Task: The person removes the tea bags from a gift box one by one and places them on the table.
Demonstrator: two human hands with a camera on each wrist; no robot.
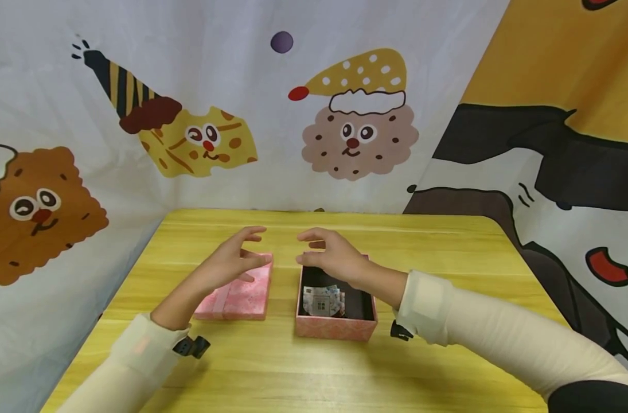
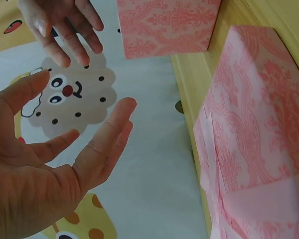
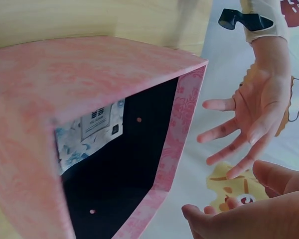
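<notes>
A pink patterned box (image 1: 336,328) stands uncovered on the table, its dark inside showing. In its near left part lies a small printed packet (image 1: 320,302), white with blue marks. To the left of the box rests its pink lid (image 1: 248,291), with a ribbon band (image 2: 269,200) across it. My left hand (image 1: 227,265) hovers over the lid, fingers spread and gently bent, holding nothing. Over the far part of the box is my right hand (image 1: 335,256), fingers loosely curved and holding nothing. The palms face each other with a gap between them.
The yellow wood-grain table (image 1: 252,367) reaches back to a white cloth (image 1: 231,51) printed with cartoon food figures. A cloth with orange and dark shapes (image 1: 561,74) hangs at the right. Black wrist straps (image 1: 192,346) sit at both cuffs.
</notes>
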